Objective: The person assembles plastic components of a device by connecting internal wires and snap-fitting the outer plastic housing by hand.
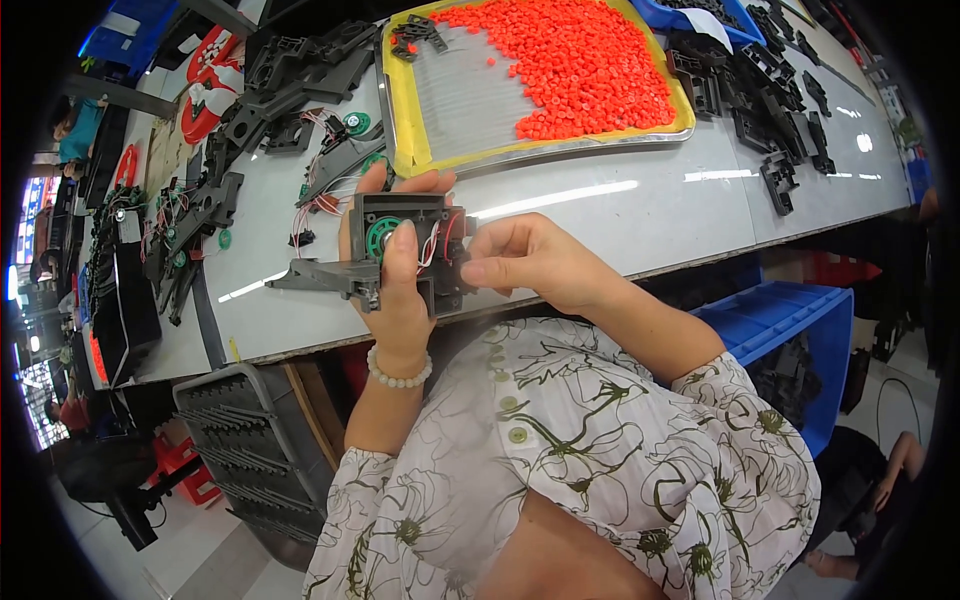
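Note:
In my left hand (398,320) is a dark grey plastic housing (443,292), held above the table's near edge. My left thumb presses on a round green part (377,238) inside it, and the fingers wrap behind. Thin white and red wires (430,245) run through the housing to the right of the thumb. At the housing's right edge, my right hand (535,262) has its thumb and forefinger pinched together. Whatever is between those fingertips is too small or hidden to make out.
A yellow-edged metal tray (440,155) with many small orange-red plastic pieces (590,75) lies beyond my hands. Dark grey parts (300,90) with wired green pieces cover the left. More grey parts (765,100) lie right. Below stand a blue bin (790,315) and grey crate (225,430).

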